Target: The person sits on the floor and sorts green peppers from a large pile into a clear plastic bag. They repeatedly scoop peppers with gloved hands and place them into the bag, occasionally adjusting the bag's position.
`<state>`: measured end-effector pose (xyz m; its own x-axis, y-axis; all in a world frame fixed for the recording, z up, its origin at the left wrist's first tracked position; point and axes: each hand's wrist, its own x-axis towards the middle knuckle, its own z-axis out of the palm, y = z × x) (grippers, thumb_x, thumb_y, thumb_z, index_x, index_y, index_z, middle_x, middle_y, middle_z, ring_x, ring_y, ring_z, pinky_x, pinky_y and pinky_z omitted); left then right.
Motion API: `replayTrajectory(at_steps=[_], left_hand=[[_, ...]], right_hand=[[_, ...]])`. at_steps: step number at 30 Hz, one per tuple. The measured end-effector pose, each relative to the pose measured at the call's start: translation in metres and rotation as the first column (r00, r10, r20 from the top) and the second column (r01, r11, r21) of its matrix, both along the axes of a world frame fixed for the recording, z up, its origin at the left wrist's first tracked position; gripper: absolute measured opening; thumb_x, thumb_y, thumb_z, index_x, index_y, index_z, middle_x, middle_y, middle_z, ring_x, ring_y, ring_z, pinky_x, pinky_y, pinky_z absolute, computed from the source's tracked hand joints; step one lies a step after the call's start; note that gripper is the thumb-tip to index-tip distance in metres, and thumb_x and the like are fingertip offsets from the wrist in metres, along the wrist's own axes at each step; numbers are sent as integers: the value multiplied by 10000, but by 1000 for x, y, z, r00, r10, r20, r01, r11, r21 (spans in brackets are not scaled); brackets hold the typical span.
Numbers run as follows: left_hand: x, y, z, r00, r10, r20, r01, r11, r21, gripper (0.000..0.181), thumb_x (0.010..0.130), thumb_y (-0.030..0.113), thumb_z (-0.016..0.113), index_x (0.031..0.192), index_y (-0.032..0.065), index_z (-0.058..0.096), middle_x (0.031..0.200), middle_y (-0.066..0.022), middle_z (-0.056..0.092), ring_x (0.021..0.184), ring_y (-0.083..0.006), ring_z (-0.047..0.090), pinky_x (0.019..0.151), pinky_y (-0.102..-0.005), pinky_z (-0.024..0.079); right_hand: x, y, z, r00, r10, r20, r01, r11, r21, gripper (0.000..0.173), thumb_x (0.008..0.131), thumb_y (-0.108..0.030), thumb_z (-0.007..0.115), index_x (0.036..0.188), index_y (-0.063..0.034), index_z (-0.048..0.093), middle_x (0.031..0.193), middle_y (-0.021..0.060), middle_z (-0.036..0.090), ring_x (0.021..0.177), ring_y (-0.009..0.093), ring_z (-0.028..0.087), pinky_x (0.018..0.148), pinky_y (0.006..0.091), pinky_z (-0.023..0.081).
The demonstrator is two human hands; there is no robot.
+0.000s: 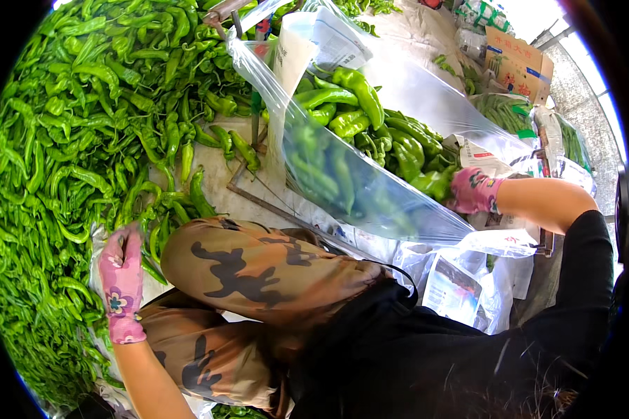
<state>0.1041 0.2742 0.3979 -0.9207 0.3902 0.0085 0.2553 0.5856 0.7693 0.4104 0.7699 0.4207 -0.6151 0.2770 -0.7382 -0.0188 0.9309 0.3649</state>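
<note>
My left hand [121, 285], in a pink flowered glove, is at the edge of a large heap of long green peppers [84, 157]. Its fingers are bent and blurred, and whether anything lies between them is unclear. My right hand [474, 191], gloved alike, reaches inside a clear plastic bag [356, 173]. Blurred green peppers [435, 183] are at its fingers, which they partly hide. More green peppers [367, 99] fill the bag's far part, some seen through its film. Printed paper [293, 52] lines the bag's far end, and another sheet [479, 157] lies near my right wrist.
A rusty metal frame [272, 204] stands around the bag. My bent knee [204, 251] in camouflage trousers is between the heap and bag. Plastic and printed sheets [453, 288] hang below the bag. A cardboard box [519, 63] and bagged green produce [503, 112] stand at far right.
</note>
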Motion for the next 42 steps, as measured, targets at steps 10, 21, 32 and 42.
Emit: replayTrajectory(at_steps=[10,21,32,42], left_hand=[[21,-32,2,995,7,-103,-19,993,-114,248,874,182,563,1035,1,616,949,-123,657,859,-191,620,778,-272,456],[32,-84,-10,987,123,-99,-126,992,-25,219,885,118,552,1047,-19,606,955,-95,636,840,-140,569,787,-248,432],[37,-66,-11,996,55,-65,-65,985,-157,240,874,150,564,1036,-21,611,971,-129,641,890,-193,597,806,-278,442],[49,-66,12,966,57,-252,-95,985,-141,203,851,191,586,1000,58,622,945,-160,645,900,-314,621,791,-368,487]], right_hand=[[-82,-35,-74,709,319,-629,-579,773,-260,181,814,-263,541,951,-144,549,889,31,571,803,221,566,742,428,470],[-107,-102,-54,774,627,-92,-633,763,-127,539,847,-508,408,1325,-262,355,1289,25,431,1244,207,345,1049,519,217],[-74,-62,-88,849,422,-317,-523,753,-399,575,804,-470,481,1314,-221,391,1348,34,405,1249,242,370,1069,506,214],[-81,-61,-58,383,-861,-334,-102,320,-942,158,888,-106,484,986,-60,600,920,32,599,826,143,558,657,263,446]])
